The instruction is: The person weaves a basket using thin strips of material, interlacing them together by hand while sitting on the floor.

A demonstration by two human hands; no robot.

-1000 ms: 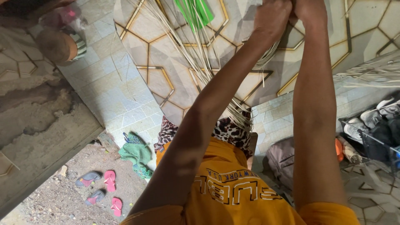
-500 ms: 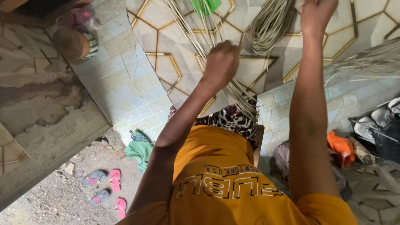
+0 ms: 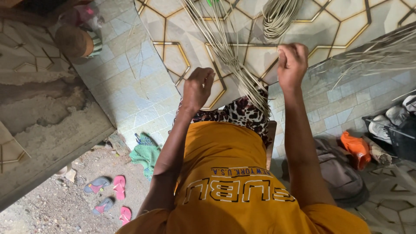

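Between fingers of right hand [image 3: 293,64]: straw strands [image 3: 234,56].

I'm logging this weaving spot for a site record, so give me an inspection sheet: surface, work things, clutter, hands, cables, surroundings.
Surface: pale hexagon-patterned floor tiles with gold lines.
Work things: long pale straw-like fibre strands fanned across the tiles; coiled bundle of the same fibre above.
Clutter: crumpled green cloth; pink and grey sandals on dirt; orange cloth; grey bag.
Hands: left hand closed beside the strands; right hand pinching fibres.
Cables: nothing seen.
Surroundings: raised concrete ledge at left.
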